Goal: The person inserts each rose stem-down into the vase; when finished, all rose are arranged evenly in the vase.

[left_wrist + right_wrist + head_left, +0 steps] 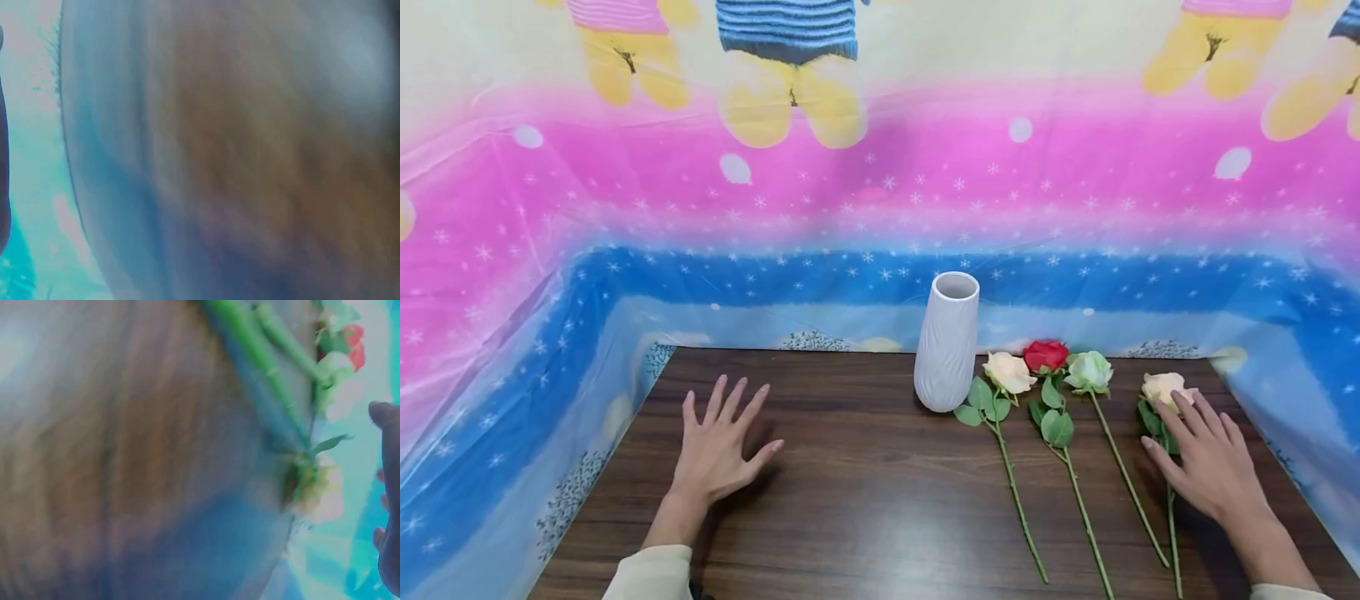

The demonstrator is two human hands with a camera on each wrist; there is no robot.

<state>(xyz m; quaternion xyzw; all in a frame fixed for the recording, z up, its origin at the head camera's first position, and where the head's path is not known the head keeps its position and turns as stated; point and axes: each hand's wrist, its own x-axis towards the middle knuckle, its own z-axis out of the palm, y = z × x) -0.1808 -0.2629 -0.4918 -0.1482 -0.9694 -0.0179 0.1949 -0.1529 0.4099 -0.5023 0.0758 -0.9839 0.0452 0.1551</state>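
My left hand [717,454] spreads its fingers over the left part of the dark wooden table [865,483], holding nothing. On the right, my right hand [1213,462] hovers with fingers extended above a cream rose [1167,388], partly covering its leaves and stem; whether it touches the flower I cannot tell. Three more roses lie to its left: a pale green one [1090,372], a red one [1046,357] and another cream one [1009,372], their stems pointing toward me. A white ribbed vase [946,350] stands upright beside them. The left wrist view is mostly blurred.
A patterned cloth [880,183] in pink and blue hangs behind the table and runs down both sides. The vase stands near the table's back edge, its mouth facing up. Leaves of the nearer cream rose reach the vase's base.
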